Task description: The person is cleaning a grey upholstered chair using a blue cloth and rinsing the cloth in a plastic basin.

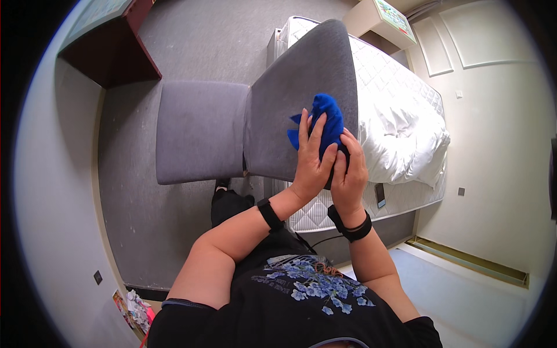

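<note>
A grey upholstered chair stands in front of me, its seat [200, 130] on the left and its tall backrest [290, 75] on the right. Against the near part of the backrest lies a bunched blue cloth [328, 119]. My left hand [313, 159] presses this cloth to the fabric, its fingers bent slightly over it and partly apart. Close beside it, my right hand [351, 168] is closed around the backrest's side edge, fingertips near the cloth. What lies under the right palm is hidden. Both wrists wear black bands.
Right of the chair is a bed with a white quilted mattress [313, 217], a crumpled white duvet [400, 136] and a phone [380, 195]. A dark red cabinet [110, 58] stands far left. Beyond the bed is a pale box-shaped table [377, 23]. Walls flank both sides.
</note>
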Demonstrator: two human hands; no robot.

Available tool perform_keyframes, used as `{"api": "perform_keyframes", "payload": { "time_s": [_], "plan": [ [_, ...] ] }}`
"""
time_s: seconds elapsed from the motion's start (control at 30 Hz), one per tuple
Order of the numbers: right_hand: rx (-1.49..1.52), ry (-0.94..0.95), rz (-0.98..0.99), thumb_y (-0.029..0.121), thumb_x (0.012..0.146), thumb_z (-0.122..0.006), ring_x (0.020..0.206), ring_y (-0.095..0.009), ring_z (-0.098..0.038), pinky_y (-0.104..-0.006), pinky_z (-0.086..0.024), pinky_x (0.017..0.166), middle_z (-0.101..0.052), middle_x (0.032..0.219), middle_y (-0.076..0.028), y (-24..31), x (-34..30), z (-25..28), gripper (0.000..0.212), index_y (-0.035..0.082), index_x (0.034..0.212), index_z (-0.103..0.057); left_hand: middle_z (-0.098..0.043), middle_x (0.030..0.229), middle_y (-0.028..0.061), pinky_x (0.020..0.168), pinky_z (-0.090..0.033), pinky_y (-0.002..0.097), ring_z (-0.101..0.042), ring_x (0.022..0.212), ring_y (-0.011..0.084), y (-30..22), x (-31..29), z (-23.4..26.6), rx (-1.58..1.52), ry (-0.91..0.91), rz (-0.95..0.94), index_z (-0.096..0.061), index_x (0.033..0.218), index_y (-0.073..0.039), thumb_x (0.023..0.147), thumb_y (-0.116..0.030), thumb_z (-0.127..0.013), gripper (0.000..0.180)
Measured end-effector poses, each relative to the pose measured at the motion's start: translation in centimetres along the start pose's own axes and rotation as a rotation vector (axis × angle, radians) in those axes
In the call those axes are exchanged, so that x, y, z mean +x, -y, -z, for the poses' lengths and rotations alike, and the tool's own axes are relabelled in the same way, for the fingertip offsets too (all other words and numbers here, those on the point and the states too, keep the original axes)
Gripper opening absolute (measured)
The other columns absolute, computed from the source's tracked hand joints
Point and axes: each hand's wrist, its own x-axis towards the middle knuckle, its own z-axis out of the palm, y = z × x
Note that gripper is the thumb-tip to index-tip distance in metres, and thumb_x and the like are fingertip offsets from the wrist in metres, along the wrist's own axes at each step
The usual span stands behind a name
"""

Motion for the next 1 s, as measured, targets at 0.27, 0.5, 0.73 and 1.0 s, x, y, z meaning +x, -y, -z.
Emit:
{"api": "perform_keyframes", "payload": {
  "time_s": [0.27,0.5,0.73,1.0],
  "plan": [
    [-0.227,0.132,0.139,0.007,0.084,-0.055,0.111,-0.029,-0.055,-0.0414,-0.038,0.099,-0.06,0.114,-0.013,0.4,0.3,0.4,0.026,0.002,0.109,-0.059,-0.03,0.141,0.0198,0.108,-0.021,0.0436,-0.027,0.132,0.0333,4.4,-0.9,0.8,0.033,0.06,0.035,-0.032,0.138,-0.011,0.094,-0.018,-0.042,0.046],
    [-0.253,0.148,0.109,0.006,0.083,-0.056,0.114,-0.027,-0.053,-0.0408,-0.037,0.099,-0.061,0.114,-0.009,0.5,0.1,0.3,0.026,0.004,0.108,-0.061,-0.031,0.14,0.0198,0.108,-0.021,0.039,-0.026,0.131,0.0363,12.2,-2.8,2.7,0.066,0.028,0.285,-0.027,0.14,-0.01,0.096,-0.018,-0.037,0.045],
    [-0.277,0.171,0.105,0.006,0.081,-0.057,0.114,-0.026,-0.053,-0.0401,-0.037,0.1,-0.062,0.111,-0.008,0.7,0.2,0.4,0.023,0.005,0.104,-0.063,-0.032,0.138,0.0202,0.107,-0.023,0.0393,-0.032,0.127,0.0366,18.7,-3.9,5.5,0.166,0.082,0.563,-0.025,0.141,-0.012,0.097,-0.023,-0.034,0.046],
    [-0.295,0.197,0.083,0.005,0.08,-0.059,0.114,-0.026,-0.053,-0.0406,-0.038,0.098,-0.062,0.109,-0.008,0.7,0.3,0.7,0.021,0.004,0.1,-0.064,-0.018,0.145,0.0215,0.108,-0.021,0.0382,-0.021,0.134,0.0359,12.8,-0.8,2.7,-0.035,-0.04,0.532,-0.037,0.135,-0.008,0.096,-0.025,-0.038,0.043]
  ]
}}
